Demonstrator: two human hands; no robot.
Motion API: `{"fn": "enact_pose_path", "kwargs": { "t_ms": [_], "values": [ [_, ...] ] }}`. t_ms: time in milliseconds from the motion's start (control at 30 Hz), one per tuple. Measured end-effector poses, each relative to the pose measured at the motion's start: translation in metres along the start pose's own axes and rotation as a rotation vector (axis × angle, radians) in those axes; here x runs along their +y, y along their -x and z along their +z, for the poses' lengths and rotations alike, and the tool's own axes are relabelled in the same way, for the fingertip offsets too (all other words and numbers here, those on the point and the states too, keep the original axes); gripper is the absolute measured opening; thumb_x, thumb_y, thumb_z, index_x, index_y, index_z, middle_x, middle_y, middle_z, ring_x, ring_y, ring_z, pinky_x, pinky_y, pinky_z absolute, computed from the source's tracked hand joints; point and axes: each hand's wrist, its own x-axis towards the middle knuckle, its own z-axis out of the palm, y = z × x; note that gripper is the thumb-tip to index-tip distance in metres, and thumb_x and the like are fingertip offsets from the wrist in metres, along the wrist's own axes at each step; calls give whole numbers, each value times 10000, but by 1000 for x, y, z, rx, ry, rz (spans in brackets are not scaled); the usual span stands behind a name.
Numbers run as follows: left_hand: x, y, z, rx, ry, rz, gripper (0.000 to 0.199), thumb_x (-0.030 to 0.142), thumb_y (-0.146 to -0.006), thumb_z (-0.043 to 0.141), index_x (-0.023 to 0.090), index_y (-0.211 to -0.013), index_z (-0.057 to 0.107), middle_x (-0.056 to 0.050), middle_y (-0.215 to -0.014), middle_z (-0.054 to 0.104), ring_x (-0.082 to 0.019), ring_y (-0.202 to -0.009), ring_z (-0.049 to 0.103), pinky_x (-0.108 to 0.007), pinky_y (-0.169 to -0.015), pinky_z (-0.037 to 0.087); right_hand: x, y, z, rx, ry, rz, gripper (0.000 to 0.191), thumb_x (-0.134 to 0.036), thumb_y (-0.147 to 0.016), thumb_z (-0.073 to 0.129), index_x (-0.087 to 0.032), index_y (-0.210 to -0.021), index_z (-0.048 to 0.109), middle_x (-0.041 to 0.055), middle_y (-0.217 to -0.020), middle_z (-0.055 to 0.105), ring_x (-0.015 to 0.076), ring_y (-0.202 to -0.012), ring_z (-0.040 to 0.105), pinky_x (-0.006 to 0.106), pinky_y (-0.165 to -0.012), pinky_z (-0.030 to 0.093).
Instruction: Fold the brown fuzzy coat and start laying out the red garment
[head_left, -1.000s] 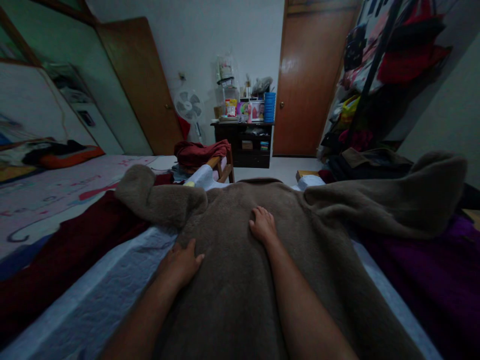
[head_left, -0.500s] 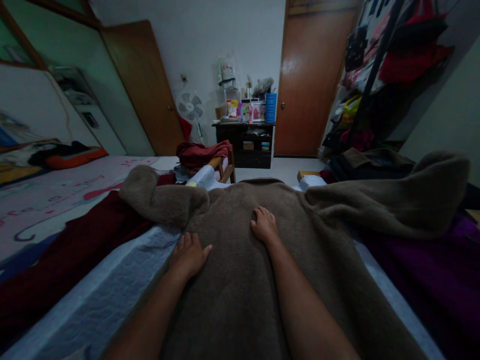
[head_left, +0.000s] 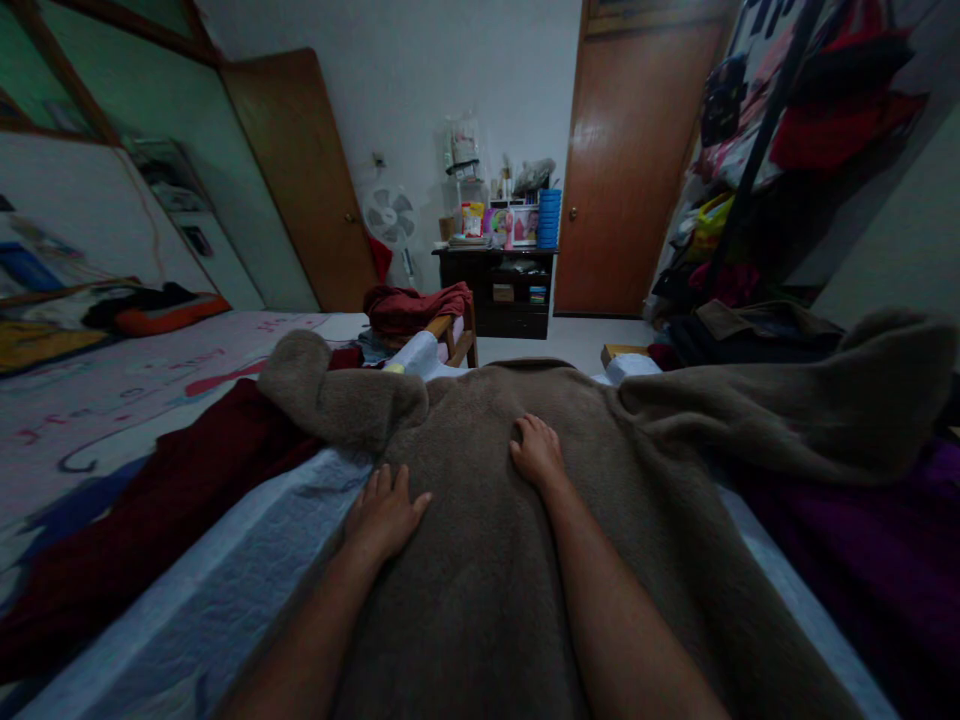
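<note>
A brown fleecy coat [head_left: 472, 560] lies spread out in front of me, its collar at the far end and its sleeves stretched to both sides. My left hand [head_left: 388, 512] rests on the coat's left edge below the left sleeve, fingers spread. On the upper middle of the coat lies my right hand [head_left: 537, 450], palm down with the fingers slightly bent and nothing gripped. Under the coat is a light blue quilted cover [head_left: 225, 560], which shows along both sides.
Dark red cloth [head_left: 172, 500] lies to the left, purple cloth [head_left: 832, 540] to the right. Beyond the collar stands a wooden chair [head_left: 469, 335] with red clothing [head_left: 412, 308] on it. Farther back are a fan [head_left: 390, 215], a dark cabinet [head_left: 517, 300] and a door [head_left: 637, 170].
The view has shifted slightly to the left, so everything sits a little farther right in the picture. Both hands keep practically the same places on the coat.
</note>
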Motion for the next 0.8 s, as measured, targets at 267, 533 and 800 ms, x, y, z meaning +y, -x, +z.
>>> {"fn": "enact_pose_path", "kwargs": {
  "t_ms": [267,533,800],
  "values": [
    [-9,31,2,-57,-34,74,692,471,-932,329,57,-1486,318,-213,-1546,292,-312,-1437,270,-422,-1121,286,-6,-2,-8,30,15,-59,383,-206,-890,446,-209,-1249,581,53,-1330,583,183,-1221,491,304,-1037,324],
    [-7,52,12,32,-26,51,654,487,-939,328,124,-1482,354,-201,-1546,302,-365,-1427,266,-459,-1110,269,-15,5,-5,-84,96,-118,351,-259,-838,541,-206,-1170,641,83,-1331,572,248,-1244,456,368,-1031,315],
    [1,61,7,113,-1,8,598,473,-939,337,184,-1457,409,-179,-1532,343,-372,-1409,289,-591,-1085,227,-21,16,1,-89,141,-95,436,-291,-880,483,-196,-1299,555,89,-1448,467,244,-1346,352,407,-1114,205]
  ]
}}
